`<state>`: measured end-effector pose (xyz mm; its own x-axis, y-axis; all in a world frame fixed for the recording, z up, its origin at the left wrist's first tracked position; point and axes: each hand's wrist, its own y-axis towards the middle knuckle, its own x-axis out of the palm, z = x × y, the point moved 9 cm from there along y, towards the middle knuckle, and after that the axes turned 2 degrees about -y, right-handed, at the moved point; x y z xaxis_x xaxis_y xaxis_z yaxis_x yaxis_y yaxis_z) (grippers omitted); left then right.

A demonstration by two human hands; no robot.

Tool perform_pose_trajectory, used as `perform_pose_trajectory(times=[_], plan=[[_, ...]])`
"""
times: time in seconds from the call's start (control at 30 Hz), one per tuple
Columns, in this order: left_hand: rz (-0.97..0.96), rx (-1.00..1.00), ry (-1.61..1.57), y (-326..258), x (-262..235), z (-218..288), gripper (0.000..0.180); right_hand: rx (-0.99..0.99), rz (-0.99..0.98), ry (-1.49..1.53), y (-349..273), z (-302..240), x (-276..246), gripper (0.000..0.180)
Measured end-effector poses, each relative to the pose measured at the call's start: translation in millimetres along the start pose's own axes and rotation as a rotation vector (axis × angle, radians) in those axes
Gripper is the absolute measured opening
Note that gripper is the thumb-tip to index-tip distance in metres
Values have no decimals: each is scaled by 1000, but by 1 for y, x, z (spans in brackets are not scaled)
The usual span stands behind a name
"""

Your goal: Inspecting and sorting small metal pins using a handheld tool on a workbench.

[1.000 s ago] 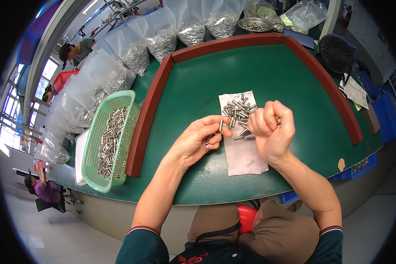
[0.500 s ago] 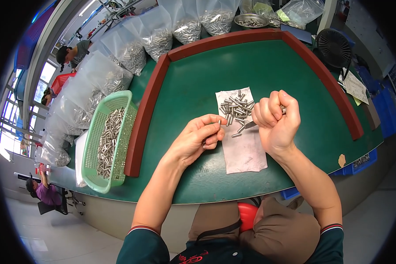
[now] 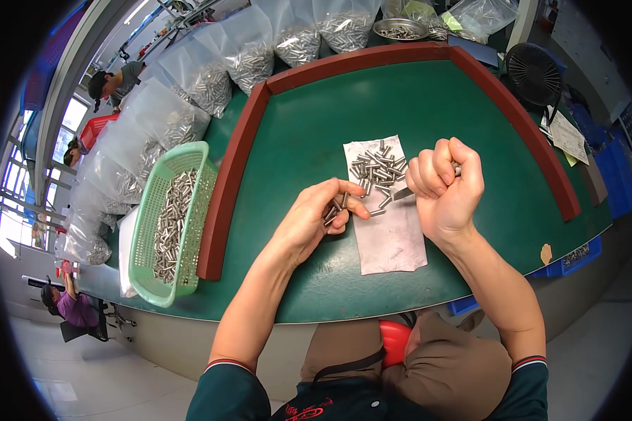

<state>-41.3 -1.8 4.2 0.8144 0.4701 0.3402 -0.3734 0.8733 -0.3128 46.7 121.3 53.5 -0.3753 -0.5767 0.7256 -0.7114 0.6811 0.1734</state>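
Observation:
On a stained white cloth lies a pile of small metal pins, with a few loose ones at its near end. My left hand is just left of the pile, fingers curled around several metal pins. To the right of the pile, my right hand is closed in a fist around a small knife-like tool. Its thin metal blade points left toward the loose pins, and the handle's end shows above the fist. Most of the handle is hidden by the fingers.
A dark red raised border frames the green table. Left of it stands a green basket of metal pins. Clear bags of metal parts line the back and left. A black fan stands back right.
My left fingers have loosened from a pinch on one pin, and several pins now show in them. My right hand and its tool have shifted slightly right.

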Motion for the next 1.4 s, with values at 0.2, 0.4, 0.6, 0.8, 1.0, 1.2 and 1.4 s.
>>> perform_pose_trajectory(times=[0.2,0.4,0.6,0.8,1.0,1.2,1.4], plan=[[-91,24,61,0,1,-2,14,68,-120,54,-5,5,16,38],[-165,25,-37,0,7,-3,14,72,-115,57,-5,2,17,39],[-173,-7,-66,0,8,-5,16,51,-84,36,-3,-2,14,39],[-129,-40,-67,0,5,-8,19,59,-71,38,-1,-2,11,39],[-137,-36,-40,-1,5,-10,23,59,-63,41,0,-2,9,38],[-166,-34,-31,0,8,-12,30,40,-34,41,4,-6,4,38],[-19,71,109,3,7,-6,32,33,-25,56,4,-6,2,38]])
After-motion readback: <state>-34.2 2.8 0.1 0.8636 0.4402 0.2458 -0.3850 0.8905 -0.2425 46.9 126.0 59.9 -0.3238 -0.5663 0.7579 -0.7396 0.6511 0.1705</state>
